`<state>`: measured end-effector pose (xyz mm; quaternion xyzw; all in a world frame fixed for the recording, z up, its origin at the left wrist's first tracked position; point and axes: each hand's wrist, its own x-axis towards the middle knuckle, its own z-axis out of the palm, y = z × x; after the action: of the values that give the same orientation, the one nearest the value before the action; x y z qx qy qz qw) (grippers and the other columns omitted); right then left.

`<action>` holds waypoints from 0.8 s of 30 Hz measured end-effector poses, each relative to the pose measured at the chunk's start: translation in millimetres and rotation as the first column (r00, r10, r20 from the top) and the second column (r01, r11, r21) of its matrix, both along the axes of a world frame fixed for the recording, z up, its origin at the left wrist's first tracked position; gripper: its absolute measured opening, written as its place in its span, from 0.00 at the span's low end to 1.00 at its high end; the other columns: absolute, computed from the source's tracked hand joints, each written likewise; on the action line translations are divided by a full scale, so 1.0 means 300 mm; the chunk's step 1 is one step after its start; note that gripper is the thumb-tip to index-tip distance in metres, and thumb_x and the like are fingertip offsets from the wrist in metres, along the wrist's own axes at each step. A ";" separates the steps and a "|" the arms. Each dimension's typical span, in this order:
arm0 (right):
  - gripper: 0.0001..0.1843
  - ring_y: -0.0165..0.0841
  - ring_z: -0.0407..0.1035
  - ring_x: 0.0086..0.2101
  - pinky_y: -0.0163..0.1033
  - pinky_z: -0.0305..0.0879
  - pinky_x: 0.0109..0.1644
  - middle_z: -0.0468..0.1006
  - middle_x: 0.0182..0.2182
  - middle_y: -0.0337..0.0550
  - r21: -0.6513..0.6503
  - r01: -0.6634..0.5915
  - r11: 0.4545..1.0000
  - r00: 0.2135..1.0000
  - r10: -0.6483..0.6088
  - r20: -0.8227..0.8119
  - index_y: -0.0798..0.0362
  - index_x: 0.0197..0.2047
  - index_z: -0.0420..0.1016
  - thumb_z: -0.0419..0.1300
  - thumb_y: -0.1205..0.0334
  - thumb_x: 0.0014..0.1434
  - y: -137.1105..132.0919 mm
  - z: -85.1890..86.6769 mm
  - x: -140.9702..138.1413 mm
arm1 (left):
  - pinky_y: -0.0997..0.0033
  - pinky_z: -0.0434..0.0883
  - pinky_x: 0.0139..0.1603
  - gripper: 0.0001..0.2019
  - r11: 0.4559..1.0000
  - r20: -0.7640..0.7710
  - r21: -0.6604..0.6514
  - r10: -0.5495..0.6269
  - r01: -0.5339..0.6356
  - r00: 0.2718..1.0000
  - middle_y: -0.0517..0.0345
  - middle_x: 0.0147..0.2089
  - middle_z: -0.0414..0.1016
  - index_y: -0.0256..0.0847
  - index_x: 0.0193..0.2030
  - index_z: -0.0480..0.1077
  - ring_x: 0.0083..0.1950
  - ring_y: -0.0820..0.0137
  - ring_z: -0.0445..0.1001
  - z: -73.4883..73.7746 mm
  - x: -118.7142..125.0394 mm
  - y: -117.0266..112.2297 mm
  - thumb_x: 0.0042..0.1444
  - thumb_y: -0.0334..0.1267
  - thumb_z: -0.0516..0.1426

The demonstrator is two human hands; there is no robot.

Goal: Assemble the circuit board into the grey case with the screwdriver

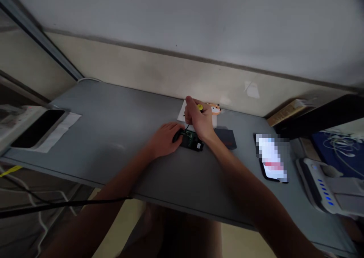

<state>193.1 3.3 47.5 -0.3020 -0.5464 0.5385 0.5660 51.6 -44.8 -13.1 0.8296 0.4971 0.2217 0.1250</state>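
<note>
A small black device with an exposed green circuit board lies on the grey table. My left hand rests on the table with its fingers pressed against the device's left end. My right hand is closed around a screwdriver with a yellow handle, held upright with its thin shaft pointing down onto the board.
A dark flat case lies right of the device, a phone further right. White paper and a small orange figure sit by the wall. A dark phone lies on paper at far left. A white device with blue lights sits at right.
</note>
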 end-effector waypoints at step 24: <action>0.33 0.23 0.63 0.21 0.34 0.60 0.26 0.68 0.23 0.29 -0.055 -0.083 0.995 0.997 0.083 -0.005 0.47 0.29 0.56 0.71 0.33 0.50 0.054 -0.005 0.071 | 0.50 0.72 0.62 0.13 1.000 -0.021 0.009 0.003 -0.003 1.000 0.48 0.51 0.77 0.42 0.54 0.69 0.56 0.55 0.76 0.003 -0.005 -0.005 0.68 0.37 0.49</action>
<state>214.4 19.6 46.0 -0.2938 -0.5429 0.5768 0.5351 50.0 -46.4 -12.1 0.8317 0.4986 0.2153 0.1158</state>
